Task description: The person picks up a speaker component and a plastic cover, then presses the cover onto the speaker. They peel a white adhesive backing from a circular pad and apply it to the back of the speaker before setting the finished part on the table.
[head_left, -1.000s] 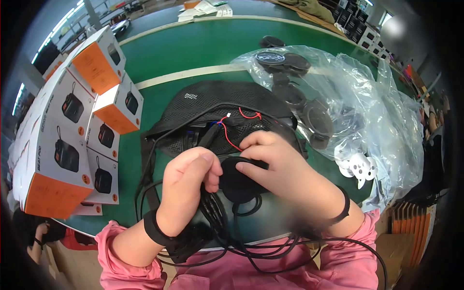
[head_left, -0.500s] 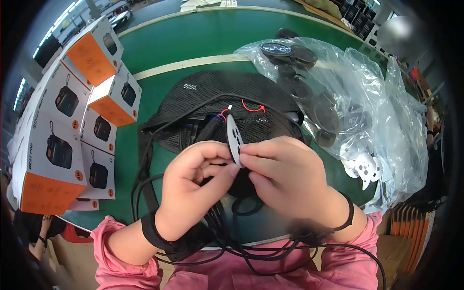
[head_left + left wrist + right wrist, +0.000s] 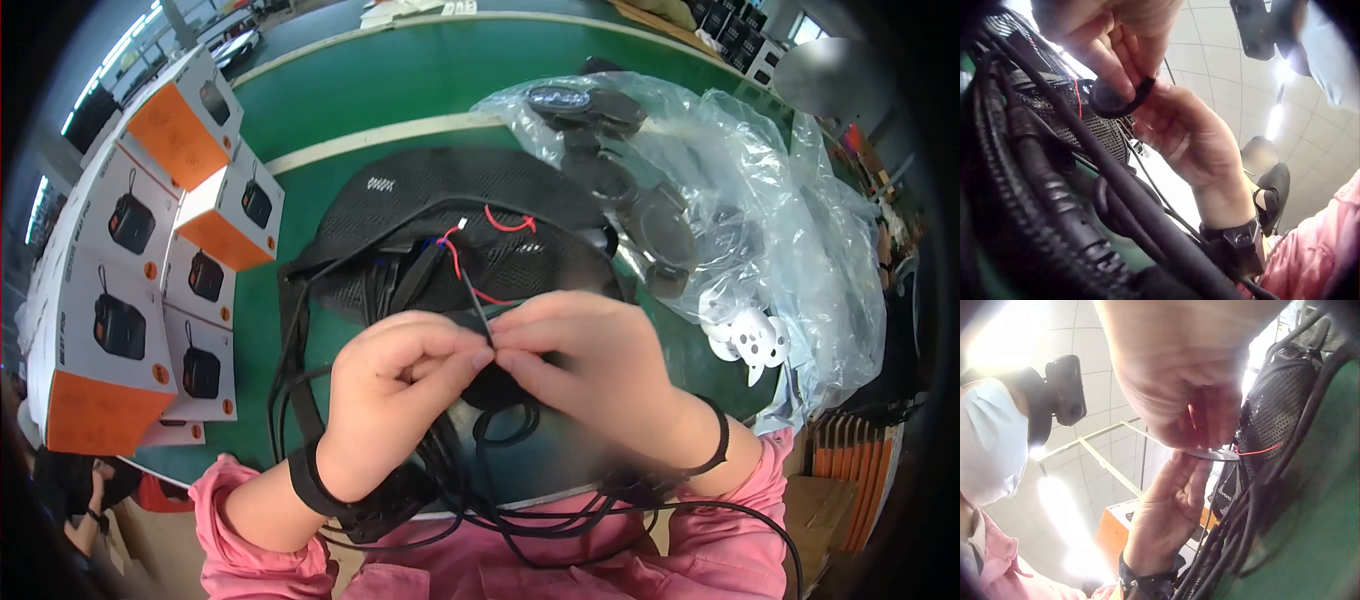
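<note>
Both hands meet over the near edge of a black mesh bag (image 3: 430, 185) in the head view. Between their fingertips they pinch a thin round disc (image 3: 476, 305), seen nearly edge-on; the left wrist view shows its dark face (image 3: 1110, 100), the right wrist view a pale one (image 3: 1210, 454). The left hand (image 3: 400, 390) holds its near edge with thumb and fingers, and the right hand (image 3: 590, 360) grips it from the other side. A black round pad (image 3: 495, 388) lies under the hands, partly hidden. Red wires (image 3: 512, 222) lie on the bag.
White and orange boxes (image 3: 110, 400) are stacked at left. On the right, a clear plastic bag (image 3: 760, 210) lies around dark round parts (image 3: 660, 235), with white spotted pieces (image 3: 750, 340) near it. Black cables (image 3: 510, 520) hang across the table's near edge.
The left hand rose beside the right, and a white disc with dark spots came up between them. The disc has since turned edge-on to the head view, and both hands hold it.
</note>
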`<state>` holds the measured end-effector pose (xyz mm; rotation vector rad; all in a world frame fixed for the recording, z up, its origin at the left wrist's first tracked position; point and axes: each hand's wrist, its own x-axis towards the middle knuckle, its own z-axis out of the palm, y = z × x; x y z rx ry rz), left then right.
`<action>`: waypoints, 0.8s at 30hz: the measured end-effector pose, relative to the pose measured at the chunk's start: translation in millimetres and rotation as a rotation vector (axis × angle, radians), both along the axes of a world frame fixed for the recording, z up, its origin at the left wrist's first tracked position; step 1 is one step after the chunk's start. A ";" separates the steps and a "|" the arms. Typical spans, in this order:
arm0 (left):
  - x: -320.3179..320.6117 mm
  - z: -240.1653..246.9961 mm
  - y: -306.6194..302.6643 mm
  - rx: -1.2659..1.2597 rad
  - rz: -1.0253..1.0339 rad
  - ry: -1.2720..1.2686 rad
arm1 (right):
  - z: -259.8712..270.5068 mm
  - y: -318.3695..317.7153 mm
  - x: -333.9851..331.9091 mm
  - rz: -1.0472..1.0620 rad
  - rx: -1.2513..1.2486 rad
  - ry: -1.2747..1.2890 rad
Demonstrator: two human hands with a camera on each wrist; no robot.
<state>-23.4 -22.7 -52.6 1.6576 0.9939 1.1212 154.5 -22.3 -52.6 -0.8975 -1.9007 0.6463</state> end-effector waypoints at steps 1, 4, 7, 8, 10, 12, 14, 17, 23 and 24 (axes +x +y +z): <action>0.0 2.3 0.5 0.042 0.015 0.056 | 1.8 0.2 0.6 0.002 -0.052 0.030; 1.7 9.4 -2.8 0.098 0.022 0.154 | 4.1 -1.0 0.5 0.021 -0.031 0.084; 5.4 4.3 -5.7 0.166 0.097 0.177 | 2.2 -5.1 -1.6 -0.017 -0.033 0.121; 6.6 1.8 -7.0 0.181 0.085 0.143 | 1.2 -5.6 -2.1 -0.022 -0.028 0.131; 3.5 -3.3 -4.6 0.313 0.077 0.247 | 0.7 -5.0 -2.9 -0.018 0.009 0.146; 8.9 27.3 -15.1 0.136 0.018 0.264 | -3.0 -6.7 -0.8 0.009 -0.029 0.117; 9.6 28.6 -17.0 0.106 0.031 0.240 | -3.3 -7.5 -2.9 0.015 -0.110 0.119; 9.9 29.6 -18.9 0.130 0.027 0.245 | -5.6 -7.5 -7.9 0.009 -0.025 0.220; 4.9 12.7 -16.2 0.010 0.013 0.152 | -7.3 -6.9 -9.6 0.013 0.073 0.199; 4.3 10.7 -15.4 0.017 0.008 0.152 | -9.8 -5.4 -10.0 0.008 0.080 0.198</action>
